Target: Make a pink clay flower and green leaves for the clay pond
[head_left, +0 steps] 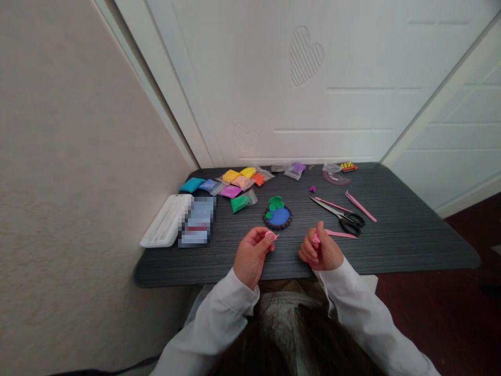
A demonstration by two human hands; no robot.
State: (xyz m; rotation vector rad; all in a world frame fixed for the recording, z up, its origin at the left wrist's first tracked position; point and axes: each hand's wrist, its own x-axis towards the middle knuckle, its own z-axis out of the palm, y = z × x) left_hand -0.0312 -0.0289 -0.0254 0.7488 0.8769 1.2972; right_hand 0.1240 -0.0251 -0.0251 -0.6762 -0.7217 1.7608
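My left hand (252, 254) pinches a small pink piece of clay (271, 236) between thumb and fingertips, its thin tip poking out to the right. Closed with the thumb up, my right hand (321, 248) has another bit of pink clay (316, 238) showing between its fingers. Just beyond my hands lies a round clay pond (279, 216) with a blue middle, a dark beaded rim and green leaf shapes (276, 203) on it. A pink modelling tool (341, 234) rests on the table behind my right hand; whether the hand touches it I cannot tell.
Black-handled scissors (337, 211), a thin pink tool (332, 204) and pink tweezers (360, 206) lie right on the dark table (415, 235). Several coloured clay packets (230, 191) sit back left. A white tray (167, 220) stands at the left edge. A small purple piece (312, 189) lies behind the scissors.
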